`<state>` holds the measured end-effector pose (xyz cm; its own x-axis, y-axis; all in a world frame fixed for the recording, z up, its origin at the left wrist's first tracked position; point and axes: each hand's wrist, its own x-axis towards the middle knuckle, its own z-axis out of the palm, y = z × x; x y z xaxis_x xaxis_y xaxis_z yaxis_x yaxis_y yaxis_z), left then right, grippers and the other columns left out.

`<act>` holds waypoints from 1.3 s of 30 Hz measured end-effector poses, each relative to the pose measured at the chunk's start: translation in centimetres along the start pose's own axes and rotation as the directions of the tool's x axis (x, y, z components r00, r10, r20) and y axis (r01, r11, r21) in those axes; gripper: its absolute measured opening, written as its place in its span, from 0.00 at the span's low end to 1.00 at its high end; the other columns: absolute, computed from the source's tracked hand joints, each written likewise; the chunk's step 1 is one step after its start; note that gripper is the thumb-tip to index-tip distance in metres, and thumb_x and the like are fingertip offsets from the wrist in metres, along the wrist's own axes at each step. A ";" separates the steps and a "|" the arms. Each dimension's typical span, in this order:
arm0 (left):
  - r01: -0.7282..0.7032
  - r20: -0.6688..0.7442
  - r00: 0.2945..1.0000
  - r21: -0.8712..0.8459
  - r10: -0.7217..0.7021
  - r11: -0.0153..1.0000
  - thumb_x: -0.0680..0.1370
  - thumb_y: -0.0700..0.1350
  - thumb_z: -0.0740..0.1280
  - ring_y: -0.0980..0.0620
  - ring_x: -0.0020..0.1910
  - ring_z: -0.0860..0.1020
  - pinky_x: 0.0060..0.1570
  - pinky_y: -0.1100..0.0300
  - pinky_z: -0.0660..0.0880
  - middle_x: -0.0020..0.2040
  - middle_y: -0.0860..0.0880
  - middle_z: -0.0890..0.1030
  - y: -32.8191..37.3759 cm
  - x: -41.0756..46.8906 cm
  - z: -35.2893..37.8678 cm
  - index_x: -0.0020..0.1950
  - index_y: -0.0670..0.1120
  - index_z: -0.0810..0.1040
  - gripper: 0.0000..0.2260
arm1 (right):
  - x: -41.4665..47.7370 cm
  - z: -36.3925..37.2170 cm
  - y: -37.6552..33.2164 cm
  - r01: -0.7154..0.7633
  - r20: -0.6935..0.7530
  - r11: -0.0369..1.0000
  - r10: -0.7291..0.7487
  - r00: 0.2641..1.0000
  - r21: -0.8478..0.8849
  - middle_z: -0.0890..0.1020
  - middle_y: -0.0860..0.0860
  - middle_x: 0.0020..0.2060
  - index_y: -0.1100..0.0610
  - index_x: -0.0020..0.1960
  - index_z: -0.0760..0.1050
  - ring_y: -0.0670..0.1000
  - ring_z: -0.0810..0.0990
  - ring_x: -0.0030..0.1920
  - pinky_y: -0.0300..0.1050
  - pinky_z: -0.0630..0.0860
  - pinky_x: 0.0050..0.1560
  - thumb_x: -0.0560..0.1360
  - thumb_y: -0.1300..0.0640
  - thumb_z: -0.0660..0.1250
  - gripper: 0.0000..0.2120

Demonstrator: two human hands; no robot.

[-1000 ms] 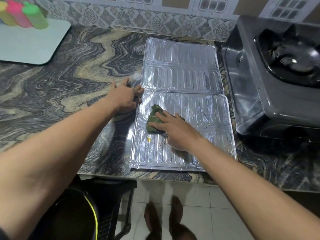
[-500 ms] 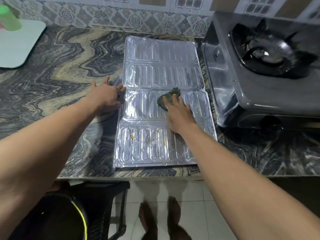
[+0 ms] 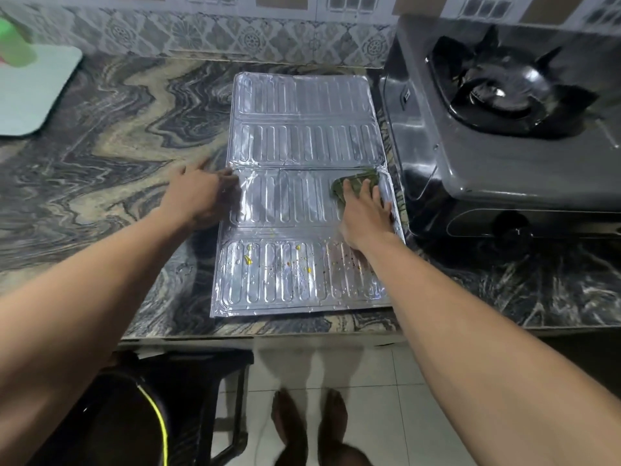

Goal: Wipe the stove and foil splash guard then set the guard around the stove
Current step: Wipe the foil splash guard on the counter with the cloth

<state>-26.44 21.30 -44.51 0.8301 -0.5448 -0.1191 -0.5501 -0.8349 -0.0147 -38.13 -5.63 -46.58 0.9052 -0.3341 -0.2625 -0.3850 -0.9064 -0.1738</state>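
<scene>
The silver ribbed foil splash guard lies flat and unfolded on the dark marbled stone tabletop, just beside the left flank of the grey single-burner gas stove. It is not set around the stove.

The left grip is released: its fingers lie extended on the guard's left edge and pin it down. The right grip is also released, with flat fingers pressing a crumpled green cloth onto the middle panel near its right edge.

Step in hand: wiping the guard. Yellow and red food specks show on the near panel. The next move probably calls for drawing the cloth toward that panel under firm, even pressure while the left grip restrains the thin sheet.
</scene>
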 end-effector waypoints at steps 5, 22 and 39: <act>0.007 0.107 0.994 0.046 -0.012 0.999 0.82 0.54 0.60 0.42 0.80 0.55 0.72 0.34 0.58 0.79 0.54 0.65 0.2 -1.5 0.0 0.77 0.54 0.68 0.23 | -0.3 -0.2 0.0 0.015 -0.033 0.999 -0.014 0.999 0.037 0.47 0.61 0.79 0.54 0.79 0.48 0.63 0.45 0.79 0.64 0.47 0.76 0.78 0.64 0.63 0.36; 0.036 0.155 0.987 0.080 -0.049 0.996 0.82 0.59 0.57 0.38 0.79 0.56 0.71 0.30 0.56 0.78 0.53 0.67 -0.6 -0.5 0.9 0.75 0.58 0.67 0.21 | -0.2 0.5 -3.6 0.202 -0.120 0.977 -0.193 0.974 0.069 0.59 0.57 0.77 0.55 0.75 0.61 0.60 0.53 0.77 0.62 0.51 0.74 0.76 0.65 0.61 0.28; 0.015 0.176 0.984 0.033 -0.020 0.999 0.80 0.58 0.57 0.39 0.75 0.62 0.67 0.24 0.54 0.68 0.51 0.76 -1.4 -0.2 1.8 0.65 0.54 0.72 0.17 | -5.9 1.5 -10.1 0.475 0.030 0.844 -0.497 0.867 0.247 0.74 0.50 0.63 0.50 0.64 0.69 0.55 0.70 0.67 0.56 0.48 0.76 0.67 0.76 0.59 0.32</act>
<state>-25.98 22.75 -46.25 0.8121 -0.5057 -0.2912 -0.5405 -0.8399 -0.0487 -39.88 5.86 -44.69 0.9710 0.1684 -0.1698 0.0607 -0.8604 -0.5060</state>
